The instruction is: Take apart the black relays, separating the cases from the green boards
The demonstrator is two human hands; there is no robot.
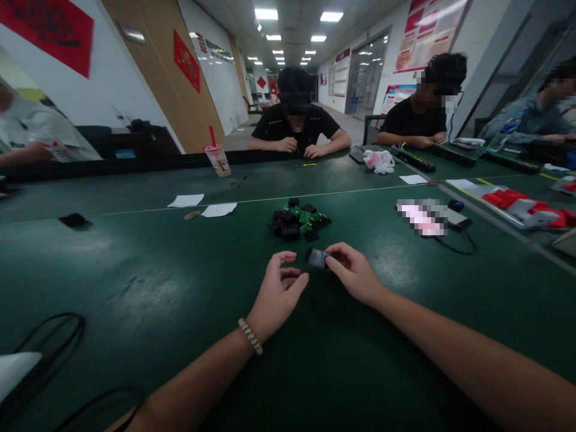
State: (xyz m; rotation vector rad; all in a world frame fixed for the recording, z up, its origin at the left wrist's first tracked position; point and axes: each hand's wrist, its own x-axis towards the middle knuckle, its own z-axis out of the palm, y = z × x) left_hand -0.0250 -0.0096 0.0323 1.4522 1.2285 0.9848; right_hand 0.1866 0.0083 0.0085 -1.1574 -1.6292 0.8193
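My right hand [353, 270] pinches a small dark box-shaped piece [317, 258], held just over the green table between my two hands. Its exact kind is too blurred to make out. My left hand [279, 291], a beaded bracelet [250, 336] on its wrist, is open with curled, parted fingers, a little left of the piece and apart from it. Beyond both hands lies a pile of black plastic housings [288, 227] mixed with green circuit boards [310, 219].
White papers [219, 210] and a drink cup with a straw [218, 161] are further left. A pixelated phone-like device [420, 217] and a cable [463, 249] lie right. Red-and-white parts [517, 204] sit far right. Several people work around the table [157, 288]; black cables [67, 336] lie near left.
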